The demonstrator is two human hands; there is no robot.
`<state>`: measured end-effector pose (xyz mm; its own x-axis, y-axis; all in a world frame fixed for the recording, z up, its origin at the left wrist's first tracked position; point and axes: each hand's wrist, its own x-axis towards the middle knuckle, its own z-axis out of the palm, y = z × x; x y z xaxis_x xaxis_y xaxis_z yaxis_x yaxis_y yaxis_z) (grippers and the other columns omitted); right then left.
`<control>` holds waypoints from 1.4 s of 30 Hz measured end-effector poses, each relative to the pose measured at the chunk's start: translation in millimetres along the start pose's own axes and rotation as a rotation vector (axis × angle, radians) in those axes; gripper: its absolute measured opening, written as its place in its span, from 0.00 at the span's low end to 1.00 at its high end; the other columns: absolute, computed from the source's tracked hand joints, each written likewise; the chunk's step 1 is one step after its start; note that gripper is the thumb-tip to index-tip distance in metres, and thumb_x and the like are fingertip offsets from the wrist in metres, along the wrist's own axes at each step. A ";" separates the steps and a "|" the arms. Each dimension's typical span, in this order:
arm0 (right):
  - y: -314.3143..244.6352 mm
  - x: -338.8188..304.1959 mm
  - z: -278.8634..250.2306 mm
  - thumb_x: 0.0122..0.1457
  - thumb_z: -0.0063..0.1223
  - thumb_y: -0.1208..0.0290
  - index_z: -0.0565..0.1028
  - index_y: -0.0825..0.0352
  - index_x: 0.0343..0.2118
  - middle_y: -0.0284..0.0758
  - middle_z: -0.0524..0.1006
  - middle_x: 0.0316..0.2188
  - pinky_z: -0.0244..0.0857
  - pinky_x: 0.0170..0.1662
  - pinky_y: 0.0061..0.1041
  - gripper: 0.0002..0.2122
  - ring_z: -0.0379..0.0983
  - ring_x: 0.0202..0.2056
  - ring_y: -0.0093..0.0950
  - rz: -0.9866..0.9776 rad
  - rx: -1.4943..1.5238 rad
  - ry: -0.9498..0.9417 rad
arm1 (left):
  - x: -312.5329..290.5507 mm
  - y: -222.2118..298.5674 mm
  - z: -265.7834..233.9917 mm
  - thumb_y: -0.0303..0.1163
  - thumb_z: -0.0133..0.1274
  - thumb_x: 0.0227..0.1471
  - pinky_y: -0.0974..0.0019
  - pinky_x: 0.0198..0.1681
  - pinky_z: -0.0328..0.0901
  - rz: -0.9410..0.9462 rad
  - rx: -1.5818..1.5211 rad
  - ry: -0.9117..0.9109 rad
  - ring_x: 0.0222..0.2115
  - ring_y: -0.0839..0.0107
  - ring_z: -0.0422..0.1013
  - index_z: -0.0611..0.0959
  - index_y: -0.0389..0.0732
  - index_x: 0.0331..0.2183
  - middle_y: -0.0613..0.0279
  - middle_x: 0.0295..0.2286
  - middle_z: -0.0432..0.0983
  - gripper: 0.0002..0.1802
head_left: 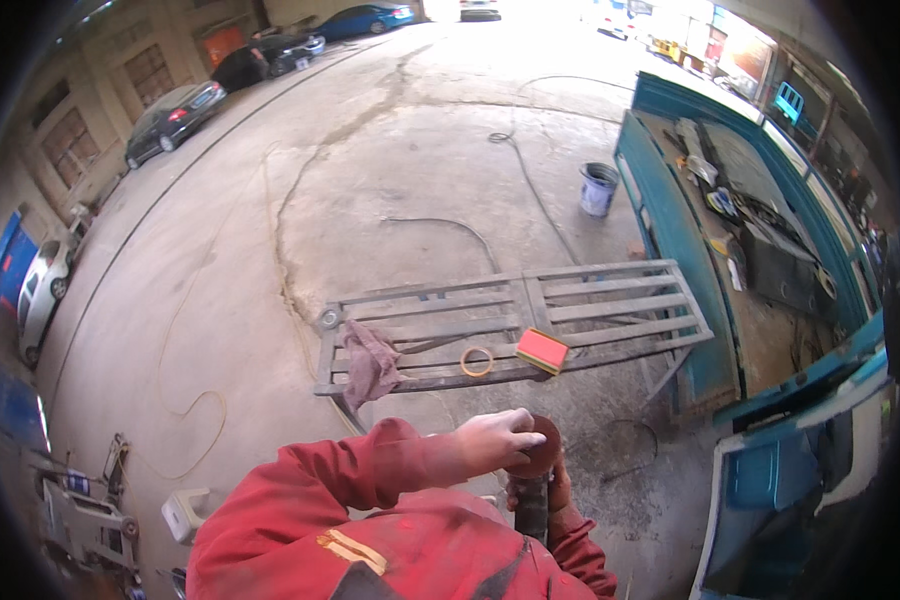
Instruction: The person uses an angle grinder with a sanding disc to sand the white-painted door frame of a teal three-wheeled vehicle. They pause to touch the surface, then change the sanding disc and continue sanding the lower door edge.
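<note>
In front of my chest, a dark hand-held sander stands with its round reddish-brown sanding disc facing up. My left hand reaches across from the left, its bent fingers gripping the disc's edge and top. Around the sander's body, from the right side, wraps my right hand; part of it is hidden behind the tool. Just beyond my hands, on a slatted metal rack, lie a roll of tape, a red block with yellow and green sides and a crumpled purplish cloth.
A teal truck bed with parts in it stands close on the right. Beside it is a bucket. Hoses run over the concrete floor. A white stool stands at my left. Cars are parked along the far left wall.
</note>
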<state>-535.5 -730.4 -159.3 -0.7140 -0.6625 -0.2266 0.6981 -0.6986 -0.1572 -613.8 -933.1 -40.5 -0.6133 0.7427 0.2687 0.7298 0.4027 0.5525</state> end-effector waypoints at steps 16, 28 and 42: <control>1.3 0.6 4.4 0.55 0.29 0.24 0.69 0.69 0.50 0.48 0.77 0.26 0.70 0.24 0.41 0.44 0.75 0.22 0.43 -0.024 -0.157 0.116 | 0.5 -0.7 -4.6 0.31 0.60 0.44 0.64 0.46 0.69 0.175 0.010 0.056 0.42 0.63 0.71 0.81 0.47 0.41 0.63 0.41 0.71 0.17; 2.6 2.1 2.5 0.54 0.29 0.23 0.67 0.70 0.52 0.47 0.75 0.30 0.68 0.27 0.37 0.46 0.74 0.25 0.39 -0.059 -0.166 0.098 | 2.0 0.8 -8.5 0.29 0.59 0.45 0.58 0.46 0.68 0.106 0.109 0.092 0.41 0.63 0.72 0.80 0.49 0.43 0.66 0.41 0.74 0.19; 2.6 2.4 5.0 0.55 0.27 0.24 0.68 0.71 0.51 0.48 0.76 0.28 0.69 0.25 0.38 0.46 0.74 0.23 0.42 -0.034 -0.109 0.148 | 6.8 4.0 -12.6 0.44 0.62 0.43 0.62 0.42 0.67 0.035 0.302 0.105 0.38 0.65 0.72 0.80 0.49 0.36 0.67 0.34 0.74 0.18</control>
<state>-535.6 -735.2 -155.4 -0.7268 -0.5865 -0.3574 0.6814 -0.6809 -0.2683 -618.9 -933.2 -26.5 -0.6025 0.7059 0.3724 0.7981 0.5299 0.2867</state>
